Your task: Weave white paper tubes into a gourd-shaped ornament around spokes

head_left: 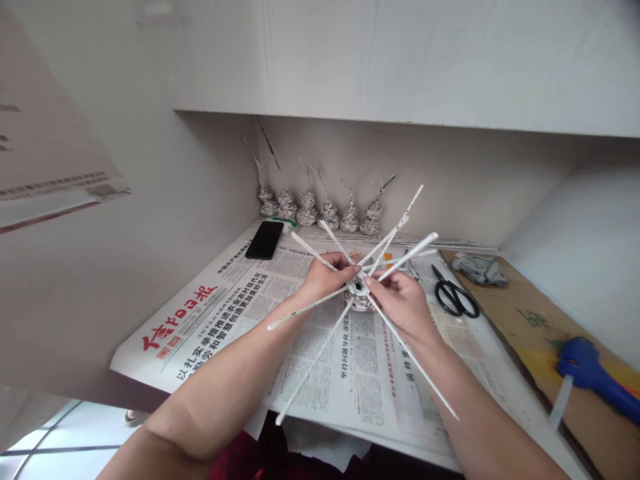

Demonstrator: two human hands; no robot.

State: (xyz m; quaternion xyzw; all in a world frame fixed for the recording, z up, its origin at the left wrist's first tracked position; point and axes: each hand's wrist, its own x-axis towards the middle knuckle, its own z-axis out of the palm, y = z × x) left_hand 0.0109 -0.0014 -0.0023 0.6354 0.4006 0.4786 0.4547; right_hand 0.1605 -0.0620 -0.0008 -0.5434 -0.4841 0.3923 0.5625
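Observation:
A small round weave of rolled newspaper point(359, 303) is held between my hands, above the newspaper sheet. White paper sticks point(315, 363) spread out from it in all directions, and a dark hole shows at its centre. My left hand point(331, 272) grips the weave's left side, thumb on the top near the hole. My right hand point(400, 293) closes on its right side, thumb and fingers pinching close to the base of a stick. The fingers behind the weave are partly hidden.
Several gourd-shaped woven paper pieces point(329, 215) stand along the back wall. A black phone point(265, 240) lies at left on the newspaper point(240, 313). Black scissors point(456, 297), a crumpled grey cloth point(480, 269) and a blue glue gun point(593, 370) on cardboard point(530, 320) are at right.

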